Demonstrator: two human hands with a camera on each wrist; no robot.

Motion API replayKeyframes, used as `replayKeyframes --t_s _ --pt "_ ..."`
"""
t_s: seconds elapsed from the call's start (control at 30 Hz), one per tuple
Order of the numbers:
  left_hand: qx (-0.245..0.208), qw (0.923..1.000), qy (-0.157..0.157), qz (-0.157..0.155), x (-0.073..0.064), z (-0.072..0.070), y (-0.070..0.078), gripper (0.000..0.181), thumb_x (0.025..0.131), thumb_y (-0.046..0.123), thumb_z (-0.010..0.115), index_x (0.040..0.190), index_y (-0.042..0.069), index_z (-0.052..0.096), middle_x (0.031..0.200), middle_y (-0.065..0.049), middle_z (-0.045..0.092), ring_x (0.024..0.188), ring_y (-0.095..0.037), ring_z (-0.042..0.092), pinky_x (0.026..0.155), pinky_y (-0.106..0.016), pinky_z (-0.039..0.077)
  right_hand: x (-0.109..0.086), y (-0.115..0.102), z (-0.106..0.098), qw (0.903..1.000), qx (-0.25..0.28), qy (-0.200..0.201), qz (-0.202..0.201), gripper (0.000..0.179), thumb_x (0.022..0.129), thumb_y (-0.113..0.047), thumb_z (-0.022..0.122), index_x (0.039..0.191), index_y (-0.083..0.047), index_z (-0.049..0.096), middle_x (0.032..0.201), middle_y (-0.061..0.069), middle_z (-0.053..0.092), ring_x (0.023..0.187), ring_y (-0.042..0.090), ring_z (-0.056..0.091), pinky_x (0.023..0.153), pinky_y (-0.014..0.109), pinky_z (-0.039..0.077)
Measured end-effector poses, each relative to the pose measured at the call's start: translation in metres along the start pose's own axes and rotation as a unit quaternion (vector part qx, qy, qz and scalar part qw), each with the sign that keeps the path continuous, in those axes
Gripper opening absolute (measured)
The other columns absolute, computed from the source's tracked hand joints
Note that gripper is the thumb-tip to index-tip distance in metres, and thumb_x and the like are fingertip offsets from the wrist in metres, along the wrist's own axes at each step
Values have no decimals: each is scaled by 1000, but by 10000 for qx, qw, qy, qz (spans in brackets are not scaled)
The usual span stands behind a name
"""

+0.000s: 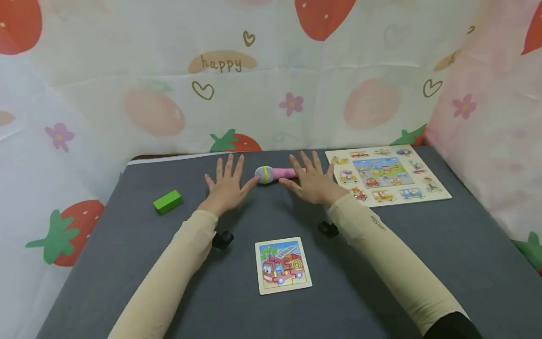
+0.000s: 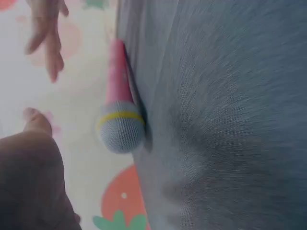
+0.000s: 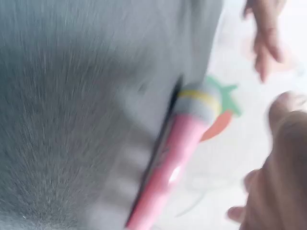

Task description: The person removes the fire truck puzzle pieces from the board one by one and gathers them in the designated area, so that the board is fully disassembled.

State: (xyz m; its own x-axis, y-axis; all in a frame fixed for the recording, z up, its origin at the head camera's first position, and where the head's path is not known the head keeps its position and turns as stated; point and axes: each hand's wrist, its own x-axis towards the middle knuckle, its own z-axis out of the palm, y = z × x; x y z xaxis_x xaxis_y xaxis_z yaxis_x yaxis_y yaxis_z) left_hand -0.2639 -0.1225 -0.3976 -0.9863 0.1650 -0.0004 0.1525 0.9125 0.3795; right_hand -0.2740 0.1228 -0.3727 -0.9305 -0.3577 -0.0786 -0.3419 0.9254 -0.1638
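Observation:
A toy microphone (image 1: 266,174) with a pink handle, grey head and yellow band lies near the back of the table. To its left, my left hand (image 1: 226,188) spreads its fingers over the cloth, thumb close to the microphone's head. My right hand (image 1: 315,181) is spread too and overlaps part of the pink handle in the head view. Both wrist views show the microphone (image 2: 121,127) lying on the cloth, apart from the hands. Neither hand holds anything. In the right wrist view the right hand (image 3: 278,167) is blurred.
A fire-engine jigsaw (image 1: 282,266) lies at the front middle of the grey table (image 1: 237,301). The green block (image 1: 168,202) is on the left. At the back right, a wooden vehicle puzzle board (image 1: 432,193) lies by the right hand. Strawberry-print curtains (image 1: 275,122) hang behind.

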Motion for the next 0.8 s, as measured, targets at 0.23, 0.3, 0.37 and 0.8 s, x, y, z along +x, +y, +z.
replayKeyframes --t_s 0.23,0.3,0.37,0.8 --pt "-808 9878 -385 1277 -81 22 -3 87 93 53 53 155 13 8 160 -17 5 146 -41 0 109 -65 12 -70 -14 6 9960 222 -137 -855 70 91 -53 57 145 -12 41 140 18 42 126 37 44 97 59 37" --pt "-1189 9783 -594 1589 -109 33 -1 87 91 49 58 155 13 11 160 -17 8 146 -41 2 110 -64 13 -92 -15 13 9901 521 -329 -1260 58 89 -41 66 134 -8 53 123 16 53 104 29 57 85 46 48" --pt "-1426 9697 -843 1798 -131 44 3 87 91 50 59 155 15 12 160 -14 8 146 -39 2 110 -64 12 -107 -15 22 9833 879 -539 -1501 47 87 -32 71 124 -7 60 111 12 57 88 21 60 74 35 50" --pt "-275 9738 -325 2233 -161 85 17 64 93 61 45 147 28 38 155 -2 27 145 -24 17 109 -60 13 -117 -15 56 9776 1381 -248 -1566 35 83 -22 76 113 -9 63 101 6 54 78 12 50 68 29 45"
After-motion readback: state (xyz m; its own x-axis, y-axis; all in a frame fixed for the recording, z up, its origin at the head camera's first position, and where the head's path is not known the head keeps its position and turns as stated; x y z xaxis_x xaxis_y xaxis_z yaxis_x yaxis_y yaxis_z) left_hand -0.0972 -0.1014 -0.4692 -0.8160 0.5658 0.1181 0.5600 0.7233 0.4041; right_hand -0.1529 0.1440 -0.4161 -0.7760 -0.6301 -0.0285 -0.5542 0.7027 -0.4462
